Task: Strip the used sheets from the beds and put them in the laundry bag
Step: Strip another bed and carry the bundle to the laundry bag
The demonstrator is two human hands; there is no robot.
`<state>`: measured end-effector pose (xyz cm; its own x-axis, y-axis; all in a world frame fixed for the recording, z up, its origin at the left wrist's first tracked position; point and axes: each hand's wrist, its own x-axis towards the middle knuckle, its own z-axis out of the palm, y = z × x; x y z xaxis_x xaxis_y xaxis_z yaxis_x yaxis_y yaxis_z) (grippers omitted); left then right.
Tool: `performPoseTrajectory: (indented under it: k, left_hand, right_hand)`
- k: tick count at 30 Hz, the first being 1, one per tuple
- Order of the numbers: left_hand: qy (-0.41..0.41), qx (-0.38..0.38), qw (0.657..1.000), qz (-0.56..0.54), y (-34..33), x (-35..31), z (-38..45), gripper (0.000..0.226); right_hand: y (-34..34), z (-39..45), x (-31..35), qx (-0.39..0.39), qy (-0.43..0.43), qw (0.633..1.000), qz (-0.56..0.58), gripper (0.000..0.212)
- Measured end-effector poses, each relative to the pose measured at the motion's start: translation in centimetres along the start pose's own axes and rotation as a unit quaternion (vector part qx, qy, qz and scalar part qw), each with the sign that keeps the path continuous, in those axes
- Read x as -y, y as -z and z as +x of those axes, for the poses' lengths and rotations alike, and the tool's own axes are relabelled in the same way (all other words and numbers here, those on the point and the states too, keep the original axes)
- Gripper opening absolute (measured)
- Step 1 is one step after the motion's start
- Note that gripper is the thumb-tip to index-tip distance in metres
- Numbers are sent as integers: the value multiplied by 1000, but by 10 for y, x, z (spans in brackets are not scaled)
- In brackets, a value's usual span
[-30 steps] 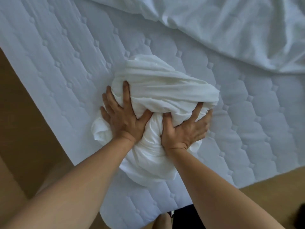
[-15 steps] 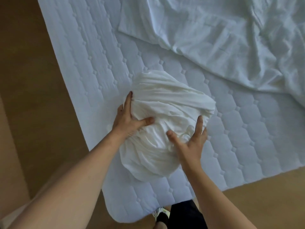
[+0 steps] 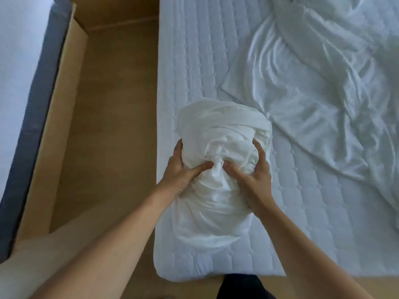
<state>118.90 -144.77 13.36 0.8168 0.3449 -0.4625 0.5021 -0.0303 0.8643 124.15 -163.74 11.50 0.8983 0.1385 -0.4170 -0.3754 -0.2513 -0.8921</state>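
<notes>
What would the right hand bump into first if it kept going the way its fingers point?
The right hand already grips the bundled sheet, so it meets more of that bundle first. Beyond lies the crumpled sheet, though depth is unclear.

A tan floor [image 3: 112,117] is running between two beds, with soft, even light falling across the room. On the right a quilted white mattress [image 3: 194,61] is lying bare along its near edge and corner. At the left a second bed [image 3: 13,61] is showing a blue-grey side [image 3: 28,117] boxed by a light wooden frame [image 3: 54,117].
</notes>
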Motion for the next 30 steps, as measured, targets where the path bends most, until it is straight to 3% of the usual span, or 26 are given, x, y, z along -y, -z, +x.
performPoseTrajectory:
  k: [2,5,8,11,14,21,26,30]
  left_hand:
    - [-41,-24,999,3,41,-30,-25,103]
    - [-94,-91,991,12,114,-66,-78,124]
    - [-142,-163,976,5,199,-96,-156,119]
    - [-202,-249,947,-2,283,-114,-254,105]
    - [-225,-347,910,2,364,-112,-359,118]
    - [-255,-536,804,4,508,-46,-593,136]
    - [-210,-654,726,7,582,26,-724,150]
    - [-187,-707,682,-23,629,95,-796,143]
  right_hand:
    - [-23,-20,41,33,44,998,11,106]
    - [-67,-62,107,89,120,989,14,105]
    - [-128,-124,175,151,207,967,16,108]
    - [-200,-208,234,216,282,934,26,111]
    - [-272,-306,272,282,341,896,35,108]
    - [-421,-530,290,436,427,788,80,108]
    - [-512,-668,271,540,428,720,82,112]
    - [-590,-753,240,605,413,678,57,118]
